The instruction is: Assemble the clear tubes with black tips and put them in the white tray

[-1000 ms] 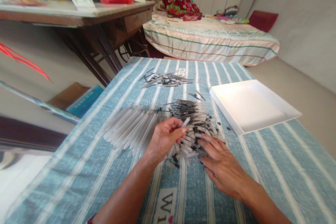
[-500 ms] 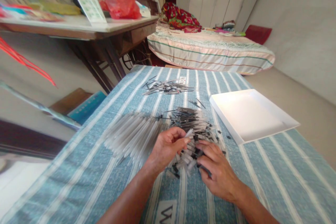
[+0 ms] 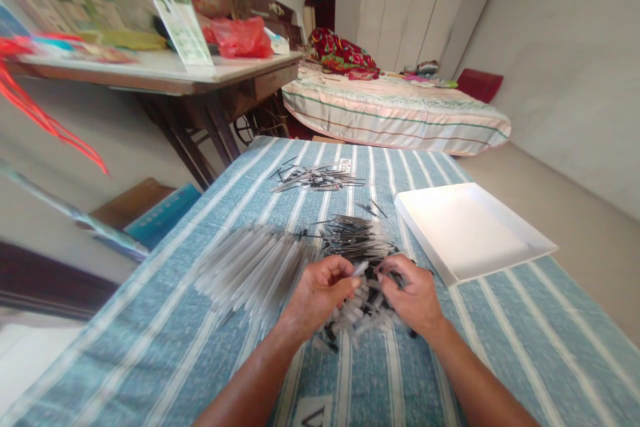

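My left hand (image 3: 323, 290) pinches a translucent white plastic tube (image 3: 361, 268) between thumb and fingers, its end pointing up and right. Close beside that end, my right hand (image 3: 413, 293) has thumb and fingertips drawn together; anything in the pinch is too small to make out. Beneath both hands lies a heap of short clear and black plastic pieces (image 3: 357, 320), like pen caps and plugs. A bunch of thin dark sticks with pale ends (image 3: 350, 237), resembling pen refills, lies just beyond. Left of my hands, long translucent tubes (image 3: 255, 267), like pen barrels, are stacked side by side.
A shallow white box (image 3: 475, 233) stands at the right of the striped blue tablecloth (image 3: 190, 360). Farther back lies a second pile of thin dark and clear pieces (image 3: 317, 178). A sewing-machine table (image 3: 240, 67) adjoins at left; a bed (image 3: 395, 107) is behind.
My right hand has risen from the heap of small pieces and its fingers have come together near the tube. My left hand keeps its hold. The camera view has tipped slightly upward.
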The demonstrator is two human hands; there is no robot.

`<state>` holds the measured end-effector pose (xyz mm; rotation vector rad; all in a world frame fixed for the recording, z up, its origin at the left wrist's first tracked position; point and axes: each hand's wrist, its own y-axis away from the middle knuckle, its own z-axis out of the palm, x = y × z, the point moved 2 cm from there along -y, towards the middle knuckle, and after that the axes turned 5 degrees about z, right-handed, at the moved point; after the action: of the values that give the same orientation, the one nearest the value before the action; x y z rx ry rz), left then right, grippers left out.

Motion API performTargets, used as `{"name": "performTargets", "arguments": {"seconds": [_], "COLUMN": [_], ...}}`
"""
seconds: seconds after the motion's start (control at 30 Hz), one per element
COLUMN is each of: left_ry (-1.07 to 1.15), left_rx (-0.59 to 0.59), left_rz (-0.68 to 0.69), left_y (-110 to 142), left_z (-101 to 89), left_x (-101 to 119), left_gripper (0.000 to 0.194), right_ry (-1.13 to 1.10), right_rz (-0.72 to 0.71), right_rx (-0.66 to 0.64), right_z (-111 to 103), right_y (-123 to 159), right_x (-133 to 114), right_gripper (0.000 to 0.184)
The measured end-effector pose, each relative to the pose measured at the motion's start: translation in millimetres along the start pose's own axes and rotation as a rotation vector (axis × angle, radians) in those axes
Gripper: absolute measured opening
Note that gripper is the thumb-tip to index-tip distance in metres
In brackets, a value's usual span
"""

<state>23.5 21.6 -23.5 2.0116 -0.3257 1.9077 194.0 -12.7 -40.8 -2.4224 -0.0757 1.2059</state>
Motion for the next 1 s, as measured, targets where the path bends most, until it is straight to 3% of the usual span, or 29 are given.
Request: {"name": "performTargets", "arguments": {"seconds": [0.27, 0.7, 0.87, 1.0], "left_ry": [0.004, -0.056, -0.033, 0.026], "left_rx": [0.020, 0.010, -0.010, -0.037], "left_rz": [-0.007, 0.051, 0.008, -0.021], "left_y": [1.6, 0.6, 4.6, 7.4], "left_z": [0.0, 0.6, 1.7, 1.7], "left_x": [5.0, 5.6, 8.8, 9.6], "left_gripper": [0.014, 0.020, 0.027, 0.023], "right_ry": [-0.064, 0.096, -0.011, -0.158], "right_rz": [-0.058, -0.393, -0.365, -0.227], "right_rx": [-0.037, -0.050, -0.075, -0.109], "right_z": [9.4, 12.6, 9.2, 6.2], "right_y": [-10.4, -5.4, -4.4, -4.2], "right_x": [-10.3, -32.7, -37.3, -37.6], "right_gripper": [0.011, 0.016, 0.017, 0.013]}}
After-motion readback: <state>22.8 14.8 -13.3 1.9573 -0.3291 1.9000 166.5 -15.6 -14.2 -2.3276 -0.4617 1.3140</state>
